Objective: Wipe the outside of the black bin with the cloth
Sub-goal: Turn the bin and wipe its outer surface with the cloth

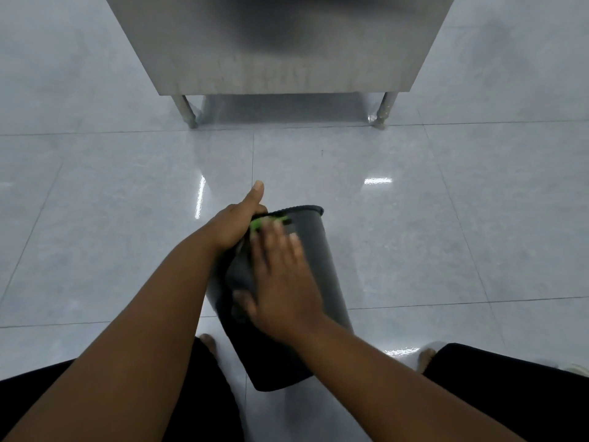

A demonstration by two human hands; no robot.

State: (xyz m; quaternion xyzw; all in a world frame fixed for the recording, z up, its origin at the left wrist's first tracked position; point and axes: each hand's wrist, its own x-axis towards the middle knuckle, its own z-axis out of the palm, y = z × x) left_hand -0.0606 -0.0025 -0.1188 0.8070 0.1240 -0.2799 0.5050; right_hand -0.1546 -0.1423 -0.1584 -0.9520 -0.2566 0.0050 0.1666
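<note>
The black bin [322,269] lies tilted on the tiled floor [446,237] between the person's legs, its open rim pointing away toward a steel cabinet [280,43]. The left hand [236,221] grips the rim at its far left edge, thumb sticking out straight. The right hand [283,282], blurred, lies flat on the bin's side with fingers slightly spread. A bit of green cloth [256,224] shows just beyond its fingertips, beside the left hand.

One wide-angle view, worn on the person's head, faces forward and steeply down. The black bin [318,250] sits close to the lens, just below centre. Tiled floor [446,218] fills most of the frame, with a steel bench [287,59] farther off at the top.
</note>
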